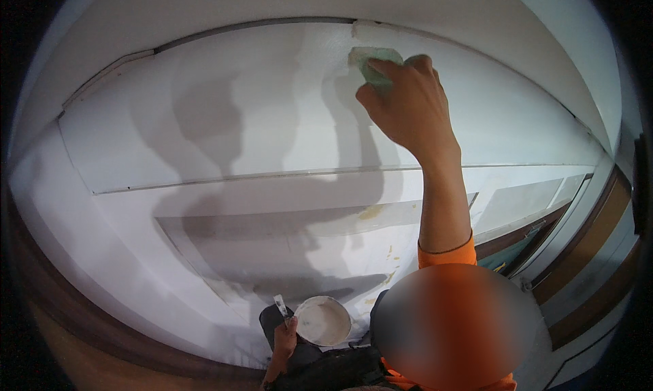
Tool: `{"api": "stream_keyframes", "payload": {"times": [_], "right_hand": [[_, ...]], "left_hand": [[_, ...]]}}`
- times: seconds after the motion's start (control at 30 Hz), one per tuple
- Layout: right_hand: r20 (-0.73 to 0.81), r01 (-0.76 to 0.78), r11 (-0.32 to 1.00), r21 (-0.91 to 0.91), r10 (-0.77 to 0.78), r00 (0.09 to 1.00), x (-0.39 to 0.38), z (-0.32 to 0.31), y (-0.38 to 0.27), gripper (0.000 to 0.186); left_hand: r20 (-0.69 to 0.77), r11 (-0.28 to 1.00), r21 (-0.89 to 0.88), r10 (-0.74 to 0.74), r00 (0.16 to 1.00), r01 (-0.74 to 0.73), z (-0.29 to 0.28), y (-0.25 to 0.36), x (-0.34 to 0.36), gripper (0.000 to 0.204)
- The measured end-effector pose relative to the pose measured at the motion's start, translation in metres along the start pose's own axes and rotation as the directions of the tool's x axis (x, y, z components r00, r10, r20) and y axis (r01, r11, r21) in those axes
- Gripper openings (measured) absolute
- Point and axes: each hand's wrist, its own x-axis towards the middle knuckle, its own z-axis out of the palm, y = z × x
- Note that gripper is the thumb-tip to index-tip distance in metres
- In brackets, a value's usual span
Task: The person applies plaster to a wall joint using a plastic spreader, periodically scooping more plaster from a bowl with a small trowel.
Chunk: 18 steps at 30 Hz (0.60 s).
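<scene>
My right hand (pixel 411 102) reaches up and presses a thin, pale green pad (pixel 374 56) against a long white panel (pixel 272 112). Its fingers are closed over the pad, and I cannot make out whether it is cloth, sponge or sandpaper. Low in the view, my left hand (pixel 286 338) is wrapped round a small flat tool (pixel 279 302) with a pale end, like a scraper or brush. Right beside that hand is a round white bucket (pixel 343 316) holding an off-white, pasty material (pixel 324 323). Whether the left hand also grips the bucket's rim cannot be seen.
Along the panel's top runs a dark gap (pixel 258 24) below a pale overhead surface. Under the panel is a recessed white section (pixel 272 238) with yellowish stains. Brown wooden framing (pixel 592 255) stands at the right, and a dark brown edge (pixel 88 316) curves along the lower left.
</scene>
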Motion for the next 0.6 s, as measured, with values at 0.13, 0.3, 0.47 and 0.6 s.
{"api": "stream_keyframes", "payload": {"times": [0.13, 0.3, 0.47, 0.6], "right_hand": [[-0.207, 0.031, 0.989, 0.143, 0.0, 0.978, -0.017, 0.007, 0.017, 0.043], [-0.444, 0.032, 0.995, 0.096, 0.014, 0.896, -0.008, 0.041, 0.029, 0.046], [-0.493, 0.007, 1.0, 0.021, 0.004, 0.87, 0.003, 0.059, 0.028, 0.045], [-0.464, -0.037, 0.997, 0.071, 0.066, 0.883, 0.008, 0.062, 0.022, 0.046]], "left_hand": [[0.02, 0.998, 0.04, -0.047, 0.999, 0.047, -0.002, 0.012, 0.0, 0.049], [0.025, 0.999, -0.027, -0.044, 0.999, 0.045, 0.002, -0.009, 0.001, 0.048], [0.017, 0.999, -0.021, -0.026, 1.0, 0.026, 0.002, -0.011, -0.002, 0.047], [-0.002, 0.997, -0.04, -0.059, 0.998, 0.059, 0.003, -0.019, 0.002, 0.048]]}}
